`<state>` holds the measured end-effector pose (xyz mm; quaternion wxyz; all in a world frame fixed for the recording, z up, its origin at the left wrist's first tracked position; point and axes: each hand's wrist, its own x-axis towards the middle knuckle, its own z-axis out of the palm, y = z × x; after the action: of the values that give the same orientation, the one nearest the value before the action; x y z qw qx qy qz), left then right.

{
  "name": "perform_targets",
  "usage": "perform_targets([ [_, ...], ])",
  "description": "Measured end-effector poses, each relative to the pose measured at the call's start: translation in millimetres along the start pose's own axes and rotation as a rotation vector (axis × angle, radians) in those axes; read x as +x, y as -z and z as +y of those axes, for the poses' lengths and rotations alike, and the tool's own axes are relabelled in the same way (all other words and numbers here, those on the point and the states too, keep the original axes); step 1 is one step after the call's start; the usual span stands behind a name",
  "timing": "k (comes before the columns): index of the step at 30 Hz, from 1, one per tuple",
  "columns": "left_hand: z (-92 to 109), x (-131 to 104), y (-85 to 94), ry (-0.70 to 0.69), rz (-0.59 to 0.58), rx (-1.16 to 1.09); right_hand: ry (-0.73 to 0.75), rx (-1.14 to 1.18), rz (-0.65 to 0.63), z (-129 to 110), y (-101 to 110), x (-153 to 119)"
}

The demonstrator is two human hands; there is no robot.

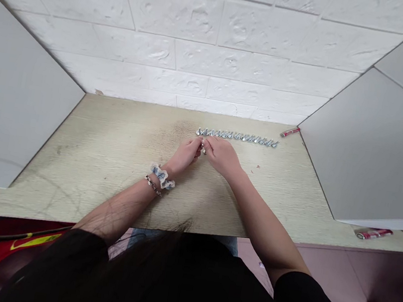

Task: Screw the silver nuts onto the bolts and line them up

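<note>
My left hand [187, 152] and my right hand [222, 156] meet at the fingertips above the table, both with their fingers closed. Pinched between them is a small shiny metal piece [202, 144], mostly covered by the fingers, so its kind does not show clearly. Just behind my hands, several silver screws with wide round bases [237, 136] stand in a row, points up, running off to the right. The left end of that row is right behind my fingertips. A scrunchie [163, 175] and a chain bracelet [153, 184] circle my left wrist.
The pale wooden tabletop [109, 157] ends at a white brick-patterned wall [192, 59]. Grey panels close it in at left [15, 103] and right [372, 146]. One red battery [289, 132] lies at the back right corner, another red battery [374, 234] near the front right edge.
</note>
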<state>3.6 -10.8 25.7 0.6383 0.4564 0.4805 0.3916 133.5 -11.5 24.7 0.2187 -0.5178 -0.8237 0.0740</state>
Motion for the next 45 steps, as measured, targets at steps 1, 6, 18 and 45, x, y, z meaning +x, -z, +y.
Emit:
perform_targets([
  [1,0,-1,-0.9,0.006,-0.007,0.011,-0.013,0.006,0.004,0,0,0],
  [6,2,-2,-1.5,0.006,-0.012,0.006,-0.07,0.021,0.054,-3,1,-2],
  [18,2,6,10.2,-0.036,0.022,0.049,0.053,-0.046,0.099,-2,-5,-1],
  [45,2,2,4.4,-0.052,0.021,-0.018,0.043,0.015,0.059,-2,-4,-2],
])
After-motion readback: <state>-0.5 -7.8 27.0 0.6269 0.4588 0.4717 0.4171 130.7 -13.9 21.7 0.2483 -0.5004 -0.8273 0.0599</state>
